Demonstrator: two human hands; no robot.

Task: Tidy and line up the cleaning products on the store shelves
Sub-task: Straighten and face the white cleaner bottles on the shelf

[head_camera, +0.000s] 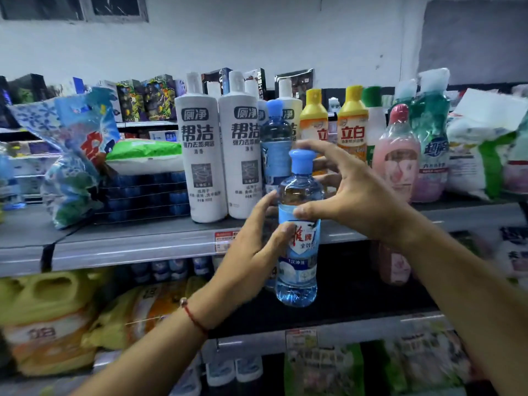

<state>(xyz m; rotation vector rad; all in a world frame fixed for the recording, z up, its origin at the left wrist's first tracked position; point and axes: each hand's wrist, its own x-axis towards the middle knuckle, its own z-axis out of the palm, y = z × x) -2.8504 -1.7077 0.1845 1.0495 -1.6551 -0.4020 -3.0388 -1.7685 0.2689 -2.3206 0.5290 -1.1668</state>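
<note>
Both hands grip the blue-capped dish soap bottle (298, 224) below the top shelf (114, 247), left hand (257, 250) fingers wrapping its label, right hand (343, 192) pinching its shoulder; it looks full, heavy, slick.

- One view only, from a camera worn on the head, wide-angle, edges bowed and blurred.
- Faces forward and slightly down at store shelves, square-on to the top shelf (137, 247), with the white wall (257, 38) above.
- Close in: both forearms reach up from the bottom edge, left hand (257, 252) and right hand (351, 192) meeting around a clear blue bottle (298, 224) near centre.
- Lower shelves fill the bottom third, seen from above.
</note>
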